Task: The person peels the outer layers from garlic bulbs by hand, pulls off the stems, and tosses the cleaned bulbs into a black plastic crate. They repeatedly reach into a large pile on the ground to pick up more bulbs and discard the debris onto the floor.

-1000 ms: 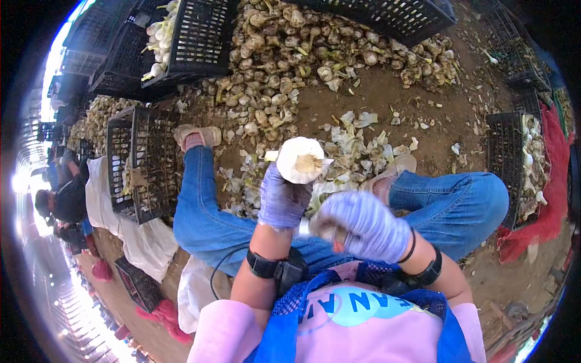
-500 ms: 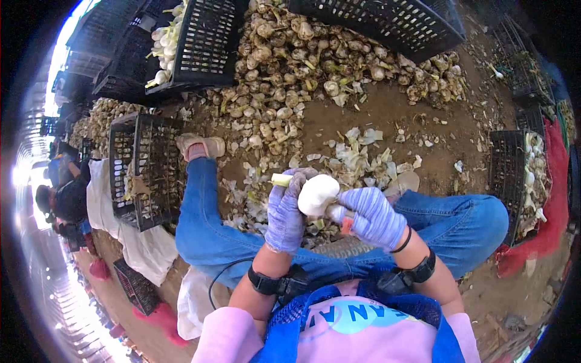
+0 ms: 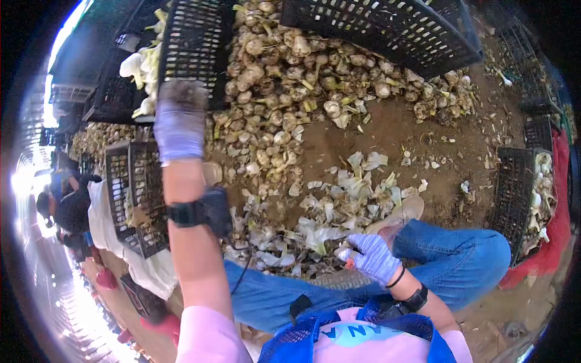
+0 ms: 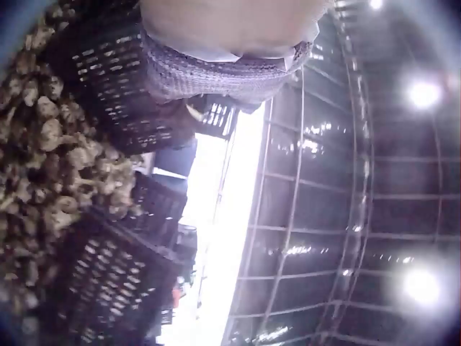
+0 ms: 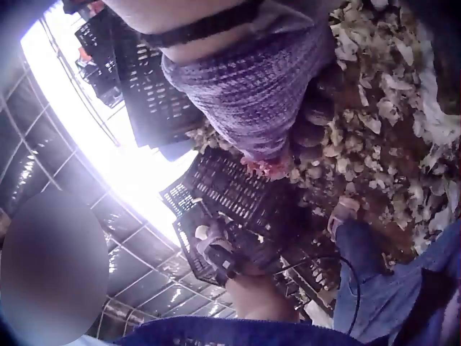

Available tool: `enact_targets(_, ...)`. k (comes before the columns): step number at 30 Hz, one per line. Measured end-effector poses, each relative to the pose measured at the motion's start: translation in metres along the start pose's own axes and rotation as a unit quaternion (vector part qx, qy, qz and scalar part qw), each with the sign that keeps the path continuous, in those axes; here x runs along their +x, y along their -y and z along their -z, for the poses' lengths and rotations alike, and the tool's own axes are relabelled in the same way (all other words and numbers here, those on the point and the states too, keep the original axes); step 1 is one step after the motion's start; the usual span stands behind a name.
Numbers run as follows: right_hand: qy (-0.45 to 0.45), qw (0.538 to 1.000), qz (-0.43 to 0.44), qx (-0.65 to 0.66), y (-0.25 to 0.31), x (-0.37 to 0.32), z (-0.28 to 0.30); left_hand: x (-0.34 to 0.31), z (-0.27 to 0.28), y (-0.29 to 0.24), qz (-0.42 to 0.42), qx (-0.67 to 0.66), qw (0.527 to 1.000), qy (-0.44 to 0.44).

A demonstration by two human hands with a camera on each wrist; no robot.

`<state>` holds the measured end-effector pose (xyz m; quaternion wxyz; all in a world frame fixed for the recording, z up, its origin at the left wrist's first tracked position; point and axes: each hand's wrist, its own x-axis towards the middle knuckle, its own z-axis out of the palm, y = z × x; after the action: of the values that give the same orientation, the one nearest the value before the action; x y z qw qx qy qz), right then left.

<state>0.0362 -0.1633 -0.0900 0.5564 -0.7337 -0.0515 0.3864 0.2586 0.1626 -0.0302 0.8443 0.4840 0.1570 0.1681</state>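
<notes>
My left hand [image 3: 180, 121], in a purple-striped glove with soiled fingers, reaches over the side of a black crate [image 3: 196, 42] holding white garlic bulbs [image 3: 148, 69]. Its fingers are blurred in the head view and hidden in the left wrist view. The right wrist view has a white bulb [image 5: 202, 232] beside the fingers of that hand [image 5: 215, 249]; whether they grip it is unclear. Near the right knee, my right hand [image 3: 372, 259] curls round a small tool with an orange-red part [image 3: 350, 264]. No bulb shows in this hand.
Unpeeled garlic [image 3: 272, 91] is heaped ahead, beside another black crate [image 3: 387, 30]. Pale peelings [image 3: 315, 233] lie between the legs. More crates stand at left [image 3: 136, 199] and right [image 3: 514, 193]. Another person [image 3: 69, 193] is at far left.
The hands have parted. My left hand has moved forward and left from the lap to the crate; my right hand, still holding the tool, has come away from the peeled bulb and sits slightly lower.
</notes>
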Motion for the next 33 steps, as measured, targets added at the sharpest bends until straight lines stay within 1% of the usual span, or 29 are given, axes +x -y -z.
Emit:
enact_targets(1, -0.008, 1.0, -0.029, 0.001, -0.002, 0.003, 0.002, -0.011, -0.016, 0.03, 0.058, 0.074, 0.995, 0.011)
enact_targets(2, -0.045, 0.999, -0.012, -0.023, -0.031, 0.01, -0.007, -0.026, -0.036, 0.06, 0.122, 0.144, 0.982, -0.009)
enact_targets(3, -0.046, 0.999, -0.019, -0.021, -0.035, 0.014, -0.005, -0.027, -0.024, 0.107, 0.054, 0.294, 0.947, 0.117)
enact_targets(4, -0.08, 0.995, -0.026, -0.048, -0.038, 0.019, -0.003, -0.045, -0.048, 0.127, 0.119, 0.396, 0.898, 0.151)
enact_targets(5, -0.113, 0.99, -0.033, -0.076, -0.041, 0.024, -0.001, -0.036, -0.032, 0.182, 0.2, 0.429, 0.861, 0.186)
enact_targets(6, -0.111, 0.99, -0.041, -0.075, -0.045, 0.027, 0.003, -0.042, -0.045, 0.204, 0.183, 0.531, 0.796, 0.225)
enact_targets(7, -0.124, 0.99, -0.028, -0.068, -0.049, 0.03, 0.006, -0.04, -0.053, 0.229, 0.09, 0.679, 0.678, 0.268)
enact_targets(8, -0.137, 0.989, -0.015, -0.061, -0.054, 0.032, 0.01, -0.031, -0.047, 0.266, 0.103, 0.73, 0.611, 0.288)
enact_targets(9, -0.15, 0.987, -0.002, -0.054, -0.057, 0.033, 0.013, -0.026, -0.052, 0.286, 0.11, 0.728, 0.611, 0.292)
enact_targets(10, -0.107, 0.991, -0.081, -0.002, -0.051, 0.034, 0.021, -0.022, -0.059, 0.303, 0.139, 0.756, 0.582, 0.266)
enact_targets(11, -0.107, 0.991, -0.087, 0.0, -0.056, 0.034, 0.02, -0.021, -0.061, 0.316, 0.167, 0.782, 0.551, 0.239)
enact_targets(12, -0.176, 0.983, -0.042, -0.014, -0.065, 0.034, 0.014, -0.02, -0.055, 0.325, 0.12, 0.788, 0.561, 0.223)
enact_targets(13, -0.245, 0.969, 0.004, -0.026, -0.075, 0.035, 0.006, -0.021, -0.051, 0.324, 0.122, 0.79, 0.558, 0.225)
enact_targets(14, -0.272, 0.961, 0.048, -0.022, -0.089, 0.036, 0.001, -0.023, -0.046, 0.32, 0.099, 0.772, 0.576, 0.249)
enact_targets(15, -0.272, 0.961, 0.049, -0.019, -0.087, 0.036, 0.003, -0.026, -0.043, 0.315, 0.075, 0.753, 0.593, 0.273)
enact_targets(16, -0.259, 0.95, -0.016, 0.176, -0.084, 0.037, 0.007, -0.033, -0.035, 0.315, 0.106, 0.731, 0.605, 0.297)
enact_targets(17, -0.234, 0.898, -0.082, 0.364, -0.08, 0.035, 0.009, -0.046, -0.025, 0.314, 0.105, 0.732, 0.603, 0.299)
enact_targets(18, -0.261, 0.849, -0.082, 0.452, -0.078, 0.028, 0.01, -0.069, -0.02, 0.299, 0.232, 0.591, 0.715, 0.293)
enact_targets(19, -0.262, 0.848, -0.081, 0.453, -0.076, 0.028, 0.017, -0.093, -0.016, 0.282, 0.348, 0.42, 0.792, 0.273)
enact_targets(20, -0.27, 0.911, -0.038, 0.31, -0.073, 0.031, 0.028, -0.118, -0.025, 0.248, 0.336, 0.434, 0.786, 0.285)
enact_targets(21, -0.268, 0.95, 0.004, 0.158, -0.068, 0.03, 0.034, -0.143, -0.035, 0.212, 0.326, 0.447, 0.779, 0.296)
enact_targets(23, -0.303, 0.921, 0.036, 0.242, -0.043, 0.021, 0.033, -0.184, -0.029, 0.176, 0.256, 0.344, 0.833, 0.35)
enact_targets(24, -0.308, 0.889, 0.066, 0.331, -0.045, 0.016, 0.026, -0.201, -0.019, 0.162, 0.194, 0.375, 0.833, 0.358)
enact_targets(25, -0.291, 0.865, 0.038, 0.406, -0.021, 0.007, 0.023, -0.219, -0.027, 0.135, 0.089, 0.499, 0.786, 0.352)
enact_targets(27, -0.234, 0.88, 0.09, 0.402, -0.011, -0.01, 0.014, -0.241, -0.034, 0.098, -0.078, 0.548, 0.745, 0.371)
enact_targets(28, -0.23, 0.882, 0.096, 0.401, -0.008, -0.014, 0.009, -0.252, -0.033, 0.088, -0.098, 0.543, 0.749, 0.367)
enact_targets(30, -0.208, 0.897, 0.161, 0.355, 0.0, -0.016, 0.001, -0.269, -0.029, 0.068, -0.112, 0.543, 0.748, 0.363)
enact_targets(31, -0.208, 0.897, 0.169, 0.352, 0.005, -0.023, -0.003, -0.276, -0.027, 0.06, -0.117, 0.541, 0.749, 0.364)
enact_targets(33, -0.178, 0.894, 0.154, 0.38, 0.019, -0.039, -0.006, -0.288, -0.025, 0.047, -0.121, 0.541, 0.752, 0.357)
